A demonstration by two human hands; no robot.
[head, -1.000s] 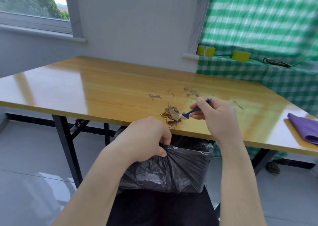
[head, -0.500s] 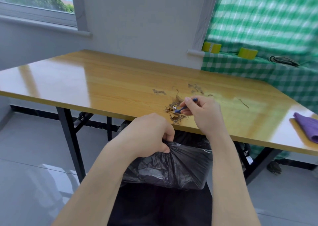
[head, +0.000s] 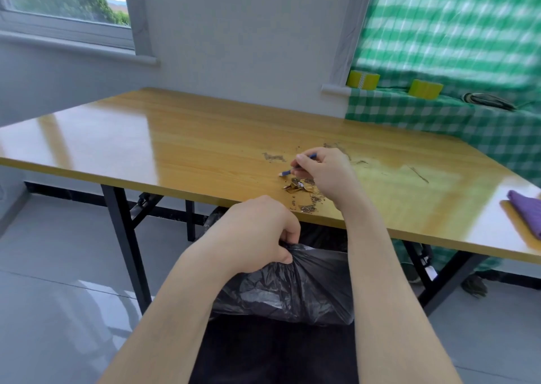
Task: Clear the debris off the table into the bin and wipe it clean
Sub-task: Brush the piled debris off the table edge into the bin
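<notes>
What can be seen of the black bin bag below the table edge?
The black bin bag is thin, glossy plastic, much crinkled. It is held just under the near edge of the wooden table, below the debris pile. The grip of the left hand closes round its bunched rim. Its opening is hidden behind that hand.

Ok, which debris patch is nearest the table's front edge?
The loose crumbs by the right hand holding the blue tool, at the edge above the bin bag. The crumpled gold scraps, the left smear and the right streak lie farther in.
</notes>
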